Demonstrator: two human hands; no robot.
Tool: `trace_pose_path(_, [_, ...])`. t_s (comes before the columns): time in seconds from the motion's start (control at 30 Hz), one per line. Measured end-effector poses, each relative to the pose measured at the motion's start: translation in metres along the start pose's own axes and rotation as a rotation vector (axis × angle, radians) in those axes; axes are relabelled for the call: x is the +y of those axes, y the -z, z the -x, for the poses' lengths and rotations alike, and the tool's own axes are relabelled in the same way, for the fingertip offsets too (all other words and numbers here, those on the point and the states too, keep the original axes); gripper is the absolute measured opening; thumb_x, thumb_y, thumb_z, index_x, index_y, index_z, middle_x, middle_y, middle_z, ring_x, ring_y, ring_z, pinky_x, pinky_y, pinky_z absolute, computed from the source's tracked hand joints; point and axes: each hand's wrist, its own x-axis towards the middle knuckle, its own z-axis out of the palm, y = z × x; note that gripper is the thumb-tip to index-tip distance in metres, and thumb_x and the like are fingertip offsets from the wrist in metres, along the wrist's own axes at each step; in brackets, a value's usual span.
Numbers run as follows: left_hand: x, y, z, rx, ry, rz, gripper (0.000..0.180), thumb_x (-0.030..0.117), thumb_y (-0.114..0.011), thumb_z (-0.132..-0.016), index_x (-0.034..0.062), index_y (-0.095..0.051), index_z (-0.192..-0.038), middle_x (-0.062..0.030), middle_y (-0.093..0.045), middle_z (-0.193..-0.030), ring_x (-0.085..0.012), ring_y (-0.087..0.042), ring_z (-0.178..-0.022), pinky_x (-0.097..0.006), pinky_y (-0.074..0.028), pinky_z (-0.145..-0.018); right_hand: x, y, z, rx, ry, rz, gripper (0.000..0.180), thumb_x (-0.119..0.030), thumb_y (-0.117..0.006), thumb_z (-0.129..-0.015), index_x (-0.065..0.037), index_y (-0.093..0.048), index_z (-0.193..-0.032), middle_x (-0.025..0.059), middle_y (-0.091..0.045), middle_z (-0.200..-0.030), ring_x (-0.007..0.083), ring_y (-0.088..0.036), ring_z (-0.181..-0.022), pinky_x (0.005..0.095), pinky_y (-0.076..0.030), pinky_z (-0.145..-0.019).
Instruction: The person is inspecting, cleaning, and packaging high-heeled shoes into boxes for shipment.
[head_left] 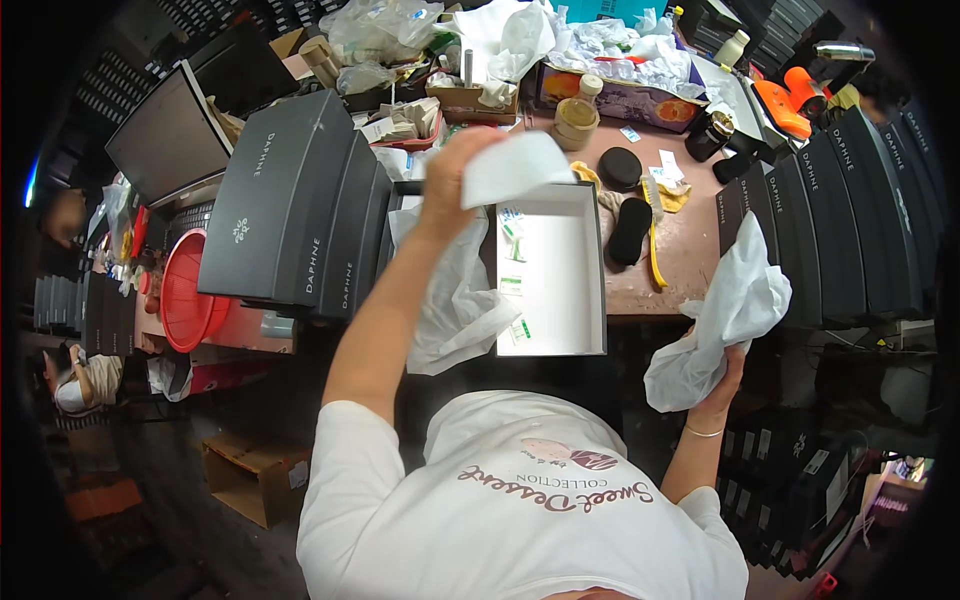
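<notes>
My left hand (449,180) is raised over the far left of the open shoe box, its fingers closed on a smooth white sheet (515,168). Whether that sheet is paper or thin foam I cannot tell. In the box (565,290), white inside and dark outside, small green-and-white packets (512,286) lie along the left side. White tissue paper (450,310) drapes over its left edge. Off to the right, in front of the table, my right hand (733,372) grips a crumpled bundle of white tissue paper (722,310). Anything wrapped inside is hidden.
Dark shoe boxes stand at left (270,200) and right (850,210). On the table lie a yellow-handled brush (656,235), a black oval pad (630,232), a round black lid (620,169) and a jar (575,122). A red basket (190,290) sits farther left.
</notes>
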Motion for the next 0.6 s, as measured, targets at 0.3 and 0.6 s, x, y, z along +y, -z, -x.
trace_pose_path(0.3, [-0.002, 0.047, 0.037, -0.023, 0.002, -0.240, 0.031, -0.001, -0.054, -0.077, 0.0036, -0.064, -0.105, -0.0151, -0.064, -0.106, -0.0320, -0.061, -0.102, -0.036, -0.047, -0.089, 0.068, -0.046, -0.044, -0.311, -0.282, 0.115, 0.052, -0.010, -0.062, -0.081, 0.001, -0.043, -0.129, 0.0095, -0.057, -0.118, 0.0194, -0.060, -0.102, 0.0338, -0.050, -0.088])
trace_pose_path(0.6, [0.001, 0.040, 0.048, -0.103, -0.021, -0.206, 0.035, -0.009, -0.052, -0.073, 0.0012, -0.062, -0.105, -0.0186, -0.063, -0.105, -0.0361, -0.060, -0.099, -0.039, -0.047, -0.087, 0.184, -0.089, -0.080, -1.014, 0.127, 1.709, 0.047, -0.024, -0.064, -0.071, 0.006, -0.054, -0.105, 0.0266, -0.063, -0.085, 0.0426, -0.061, -0.078, 0.0469, -0.050, -0.073])
